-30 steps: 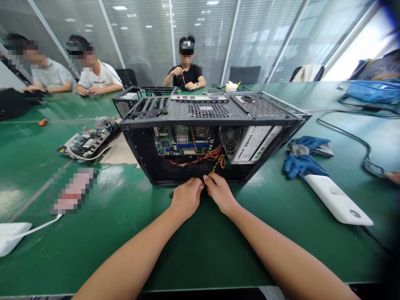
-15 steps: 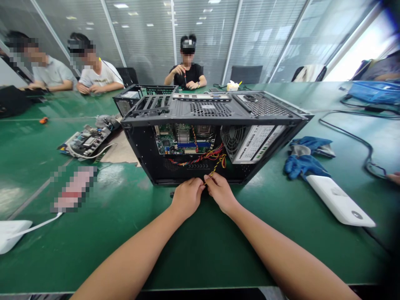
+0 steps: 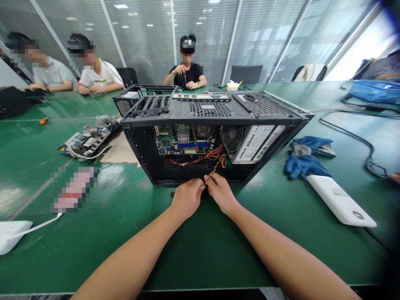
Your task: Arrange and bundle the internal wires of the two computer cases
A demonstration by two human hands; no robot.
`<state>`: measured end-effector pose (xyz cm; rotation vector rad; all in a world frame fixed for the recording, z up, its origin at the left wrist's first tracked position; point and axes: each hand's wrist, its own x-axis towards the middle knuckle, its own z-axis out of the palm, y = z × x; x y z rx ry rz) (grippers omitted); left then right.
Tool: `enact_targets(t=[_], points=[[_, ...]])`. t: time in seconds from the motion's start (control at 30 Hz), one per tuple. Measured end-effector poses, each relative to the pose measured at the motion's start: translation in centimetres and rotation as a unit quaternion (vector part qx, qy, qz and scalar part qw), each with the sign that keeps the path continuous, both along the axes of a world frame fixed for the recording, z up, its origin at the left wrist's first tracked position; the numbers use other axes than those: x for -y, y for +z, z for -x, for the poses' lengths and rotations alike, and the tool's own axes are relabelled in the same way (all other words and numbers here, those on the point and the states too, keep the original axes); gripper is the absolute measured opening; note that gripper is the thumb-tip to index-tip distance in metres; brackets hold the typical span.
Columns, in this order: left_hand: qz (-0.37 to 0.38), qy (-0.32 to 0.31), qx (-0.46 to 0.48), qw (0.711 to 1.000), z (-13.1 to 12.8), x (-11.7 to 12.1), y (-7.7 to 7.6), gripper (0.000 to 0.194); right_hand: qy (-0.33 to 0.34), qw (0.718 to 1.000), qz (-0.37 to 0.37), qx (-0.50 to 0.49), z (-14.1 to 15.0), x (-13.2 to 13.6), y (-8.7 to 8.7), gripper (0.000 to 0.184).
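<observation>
A black computer case (image 3: 150,168) with its side open stands before me on the green table (image 3: 212,258). Inside show a motherboard (image 3: 184,143), a power supply (image 3: 256,143) and a bundle of coloured wires (image 3: 203,157). From the bundle a yellow-and-black cable (image 3: 214,167) comes down over the case's near edge. My right hand (image 3: 221,192) pinches this cable between thumb and fingers. Close against it, my left hand (image 3: 188,198) is closed at the cable's lower end, which its fingers hide. Beside my left hand a small dark piece (image 3: 172,194) shows on the table.
Left of the case lie a loose circuit board (image 3: 89,141), a phone (image 3: 75,189) and a white charger (image 3: 12,235). To the right are blue gloves (image 3: 304,160), a white power bank (image 3: 340,200) and a black cable (image 3: 359,137). A second case (image 3: 123,106) stands behind; several people sit around.
The view shifts very slightly. Both hands stay at the case's near edge, holding the cable the same way. Across the table, a person's hand with a screwdriver moves a little.
</observation>
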<state>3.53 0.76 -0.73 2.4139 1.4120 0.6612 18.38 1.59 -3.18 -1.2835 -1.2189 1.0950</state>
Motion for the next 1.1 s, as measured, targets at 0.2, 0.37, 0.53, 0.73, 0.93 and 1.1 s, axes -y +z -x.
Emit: enact_targets(t=[0.2,0.37,0.53,0.73,0.93,1.1], points=[[0.012,0.002,0.025,1.0,-0.03,0.09,-0.03,0.014,0.002,1.0,-0.002,0.007,-0.06,-0.02,0.02,0.037],[0.025,-0.001,0.035,0.999,-0.09,0.06,0.0,0.015,0.004,1.0,0.002,0.016,-0.06,-0.03,0.04,0.033],[0.042,-0.011,0.03,0.999,-0.09,0.01,0.12,0.013,0.004,1.0,0.006,0.009,0.09,0.09,0.29,0.032],[0.053,-0.019,0.018,0.998,-0.02,0.01,0.27,0.014,0.008,1.0,0.007,0.008,0.16,0.19,0.35,0.033],[0.037,-0.024,0.006,0.999,0.05,-0.02,-0.1,0.018,0.002,1.0,0.0,0.006,0.05,0.04,0.22,0.036],[0.018,-0.012,-0.012,1.0,0.2,-0.05,-0.16,0.02,-0.005,1.0,0.008,-0.001,0.1,0.08,0.24,0.041]])
